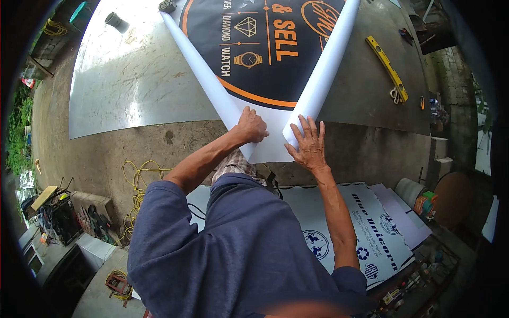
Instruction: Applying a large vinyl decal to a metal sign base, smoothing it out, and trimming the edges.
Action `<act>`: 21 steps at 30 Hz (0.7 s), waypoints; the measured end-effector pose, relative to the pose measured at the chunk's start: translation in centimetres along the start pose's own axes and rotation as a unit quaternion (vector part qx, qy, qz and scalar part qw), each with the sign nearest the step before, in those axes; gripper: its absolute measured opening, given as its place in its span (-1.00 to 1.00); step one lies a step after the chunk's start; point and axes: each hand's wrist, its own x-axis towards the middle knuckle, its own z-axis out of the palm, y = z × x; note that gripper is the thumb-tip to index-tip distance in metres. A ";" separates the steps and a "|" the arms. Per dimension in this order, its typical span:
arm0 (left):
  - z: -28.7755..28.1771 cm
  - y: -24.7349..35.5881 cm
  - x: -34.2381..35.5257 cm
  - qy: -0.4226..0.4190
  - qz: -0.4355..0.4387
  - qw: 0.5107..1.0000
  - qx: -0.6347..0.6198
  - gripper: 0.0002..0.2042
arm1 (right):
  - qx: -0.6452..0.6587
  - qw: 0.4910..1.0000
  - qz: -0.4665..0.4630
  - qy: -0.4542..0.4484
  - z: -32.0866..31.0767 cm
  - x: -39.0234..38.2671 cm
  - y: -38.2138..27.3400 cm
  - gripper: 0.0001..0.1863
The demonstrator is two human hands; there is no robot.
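Observation:
A large printed sticker sheet (265,99) lies on a metal sheet, its round black design ringed in orange with a gold watch and a diamond picture. Both long sides curl inward into white rolls, the left roll (199,69) thin and the right roll (328,69) thicker. My left hand (252,126) is closed on the near end of the left roll. Against the near end of the right roll, my right hand (309,144) rests with its fingers spread. The sheet's near white edge hangs over the metal's edge, close to my body.
The metal sheet (127,79) carries a grey cup-like container (115,21) and a dark lump (167,6) on the sticker's far left corner. At right lie a yellow spirit level (386,66), scissors (394,96) and pliers (406,36). A yellow cord (137,185) tangles on the floor; white panels (344,212) lie behind me.

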 end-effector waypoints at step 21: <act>-2.4 13.2 13.3 0.200 -0.069 0.749 -0.628 -0.50 | -0.095 0.936 0.328 0.087 -4.8 1.7 53.6 -0.30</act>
